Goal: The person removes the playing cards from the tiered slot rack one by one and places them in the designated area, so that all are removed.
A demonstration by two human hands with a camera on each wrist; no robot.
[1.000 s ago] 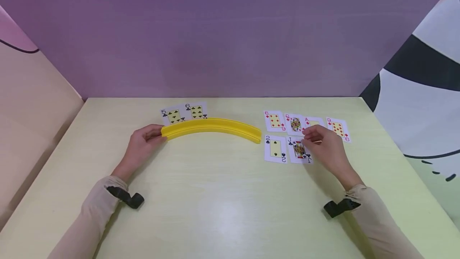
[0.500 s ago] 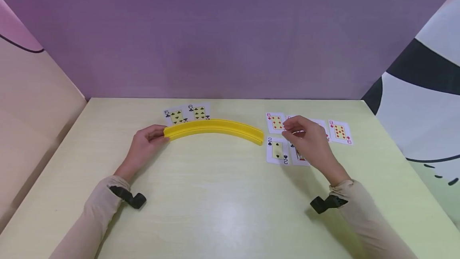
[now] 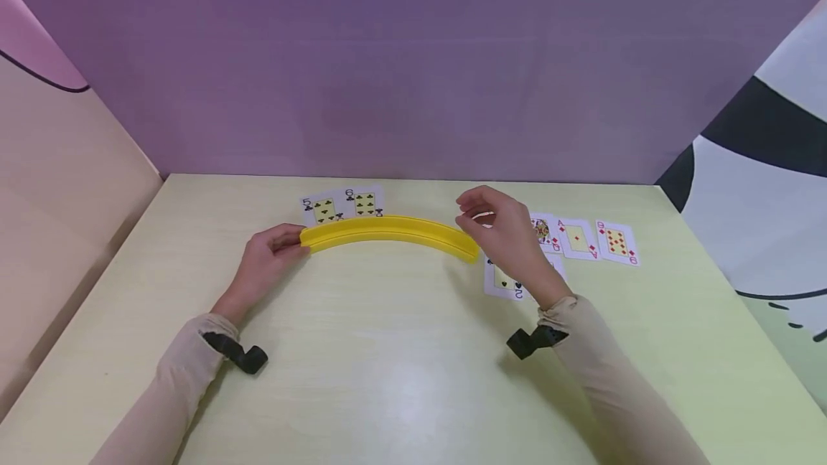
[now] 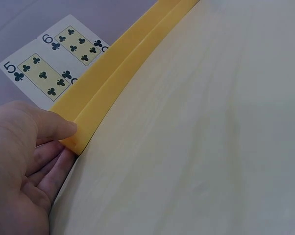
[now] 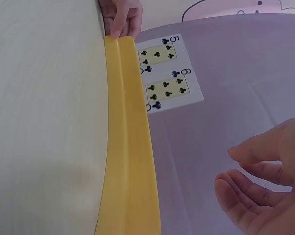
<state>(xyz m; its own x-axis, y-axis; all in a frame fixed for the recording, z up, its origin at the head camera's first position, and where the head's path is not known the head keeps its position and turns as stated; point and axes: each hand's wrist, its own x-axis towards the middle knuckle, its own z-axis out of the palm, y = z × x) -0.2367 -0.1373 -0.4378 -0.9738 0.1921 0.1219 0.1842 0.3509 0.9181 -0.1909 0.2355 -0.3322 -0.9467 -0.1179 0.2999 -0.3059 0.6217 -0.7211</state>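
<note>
My left hand [image 3: 268, 260] pinches the left end of a curved yellow playing card holder [image 3: 388, 228], the thumb on its front face in the left wrist view. A five of clubs [image 4: 42, 73] and a six of clubs [image 4: 74, 44] stand side by side in the holder's left part, their lower edges hidden by it. My right hand [image 3: 507, 235] hovers by the holder's right end, apart from it. In the right wrist view its thumb and loosely bent fingers are parted, with nothing between them.
Face-up cards lie right of the holder: a queen of diamonds [image 3: 544, 230], an ace of diamonds [image 3: 578, 237], a nine of diamonds [image 3: 617, 241] and a two of spades [image 3: 500, 285]. Another card is mostly hidden beneath my right forearm. A purple wall [image 3: 413, 92] rises behind the table [image 3: 362, 350].
My right hand has moved left from over the ace and jack, past the six of diamonds, to the holder's right end. The left hand keeps its pinch on the holder.
</note>
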